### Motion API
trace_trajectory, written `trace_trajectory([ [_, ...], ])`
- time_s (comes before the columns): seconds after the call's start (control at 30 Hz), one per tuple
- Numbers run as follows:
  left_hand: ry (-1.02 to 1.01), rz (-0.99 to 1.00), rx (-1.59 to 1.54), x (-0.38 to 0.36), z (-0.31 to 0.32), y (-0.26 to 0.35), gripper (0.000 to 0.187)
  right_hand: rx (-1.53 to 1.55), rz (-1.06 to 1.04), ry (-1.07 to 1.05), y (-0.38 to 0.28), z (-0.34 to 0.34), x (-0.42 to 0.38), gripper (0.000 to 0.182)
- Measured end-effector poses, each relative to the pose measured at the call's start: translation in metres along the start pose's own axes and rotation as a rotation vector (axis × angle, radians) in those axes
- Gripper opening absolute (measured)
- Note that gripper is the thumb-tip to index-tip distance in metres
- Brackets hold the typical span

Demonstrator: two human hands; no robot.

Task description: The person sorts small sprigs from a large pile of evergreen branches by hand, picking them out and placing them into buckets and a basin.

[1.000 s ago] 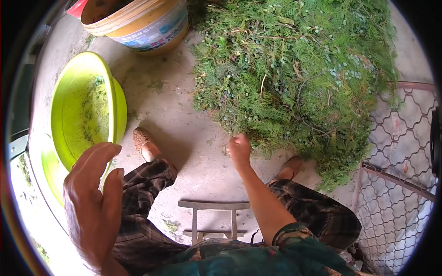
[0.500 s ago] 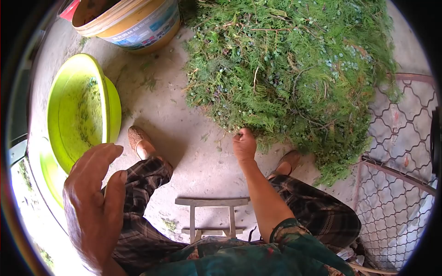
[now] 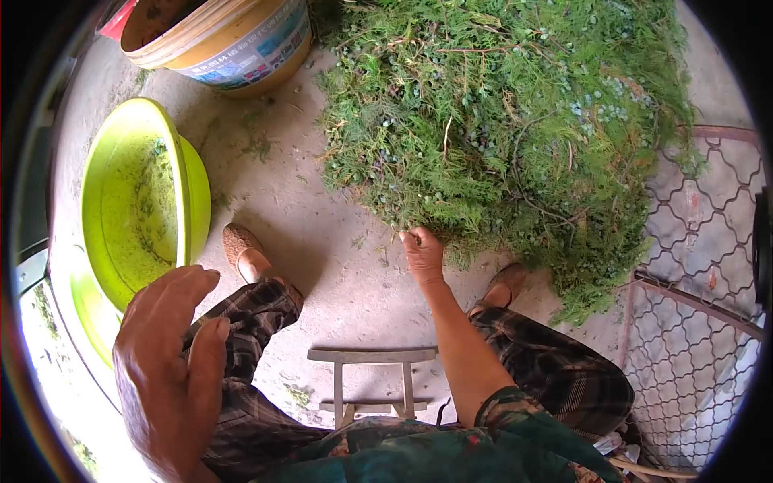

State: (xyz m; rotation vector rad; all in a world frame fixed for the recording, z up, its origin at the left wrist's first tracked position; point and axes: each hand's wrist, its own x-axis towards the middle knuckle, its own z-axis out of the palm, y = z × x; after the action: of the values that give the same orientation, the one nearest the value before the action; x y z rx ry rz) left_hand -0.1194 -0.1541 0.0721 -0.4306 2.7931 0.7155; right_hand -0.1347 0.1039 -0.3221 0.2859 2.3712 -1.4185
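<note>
My left hand (image 3: pixel 165 362) is raised over my left knee, close to the camera, with thumb and fingers apart and nothing seen between them. Just beyond it stands a lime-green basin (image 3: pixel 109 201), tipped so its inside shows, with bits of greenery in it. My right hand (image 3: pixel 423 256) is closed in a pinch at the near edge of a heap of green cypress-like sprigs (image 3: pixel 483 153) bearing small bluish cones. Whatever lies between those fingertips is too small to make out.
A yellow bucket (image 3: pixel 241 60) with a printed label stands at the upper left. A low wooden stool (image 3: pixel 370 355) is between my legs. Wire-mesh panels (image 3: pixel 700 241) lie at the right. Another green rim (image 3: pixel 84 302) shows under the basin.
My right hand has shifted slightly left and down along the heap's edge, still pinched. My left hand sits a little lower and stays open.
</note>
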Motion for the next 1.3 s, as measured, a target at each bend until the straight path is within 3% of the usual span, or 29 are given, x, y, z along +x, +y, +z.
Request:
trace_trajectory([
  [0.07,-0.008,0.028,0.011,0.001,-0.001,0.0,0.035,-0.051,-0.057,0.105,-0.001,0.008,0.001,0.016],
  [0.13,-0.014,0.011,0.007,0.001,0.0,0.001,0.035,-0.251,-0.267,0.219,0.001,0.013,0.004,0.012],
  [0.27,-0.029,-0.025,-0.015,0.002,-0.001,0.006,0.034,-0.349,-0.222,0.067,-0.008,0.009,0.005,0.011],
  [0.37,-0.011,-0.019,-0.022,0.001,-0.002,0.004,0.034,-0.112,-0.127,0.034,-0.011,0.009,0.005,0.012],
  [0.43,-0.015,-0.008,-0.016,0.001,-0.002,0.003,0.034,0.34,0.368,0.007,-0.029,0.006,0.004,0.013],
  [0.47,-0.023,0.006,-0.009,0.0,-0.002,0.002,0.034,0.339,0.371,0.006,-0.021,0.01,0.005,0.013],
  [0.53,-0.028,0.021,-0.004,0.0,-0.001,0.001,0.034,-0.065,0.012,-0.022,0.003,0.02,0.011,0.015],
  [0.57,-0.029,0.037,0.001,0.0,-0.001,0.0,0.034,-0.065,0.012,-0.022,-0.002,0.022,0.011,0.015],
  [0.63,-0.034,0.02,0.0,0.0,-0.002,0.001,0.034,-0.292,-0.294,0.144,-0.014,0.028,0.011,0.013],
  [0.77,-0.024,0.032,-0.053,0.0,-0.001,0.004,0.033,-0.471,-0.336,0.13,-0.024,0.029,0.015,0.013],
  [0.87,-0.049,0.042,-0.038,0.001,-0.005,0.004,0.033,-0.561,-0.234,0.06,-0.027,0.022,0.016,0.017],
  [0.93,-0.022,0.039,-0.059,0.0,-0.003,0.003,0.033,-0.267,-0.121,0.033,-0.009,0.02,0.017,0.018],
  [0.97,0.0,0.035,-0.08,-0.002,-0.002,0.003,0.033,-0.269,-0.121,0.032,-0.016,0.013,0.015,0.018],
  [1.03,-0.024,0.013,-0.06,-0.001,-0.005,0.003,0.033,0.5,0.429,-0.209,-0.044,-0.004,0.008,0.014],
  [1.07,-0.044,-0.006,-0.037,-0.001,-0.006,0.004,0.033,0.498,0.428,-0.209,-0.044,-0.008,0.006,0.014],
  [1.13,-0.047,-0.014,-0.044,0.0,-0.007,0.005,0.034,1.032,0.43,-0.358,-0.044,-0.014,-0.003,0.015],
  [1.27,-0.049,-0.01,-0.025,-0.001,-0.007,0.005,0.034,1.17,0.486,-0.295,-0.056,-0.02,-0.005,0.011],
  [1.3,-0.049,-0.01,-0.025,-0.001,-0.007,0.004,0.034,0.779,0.492,-0.249,-0.053,-0.016,0.0,0.01],
])
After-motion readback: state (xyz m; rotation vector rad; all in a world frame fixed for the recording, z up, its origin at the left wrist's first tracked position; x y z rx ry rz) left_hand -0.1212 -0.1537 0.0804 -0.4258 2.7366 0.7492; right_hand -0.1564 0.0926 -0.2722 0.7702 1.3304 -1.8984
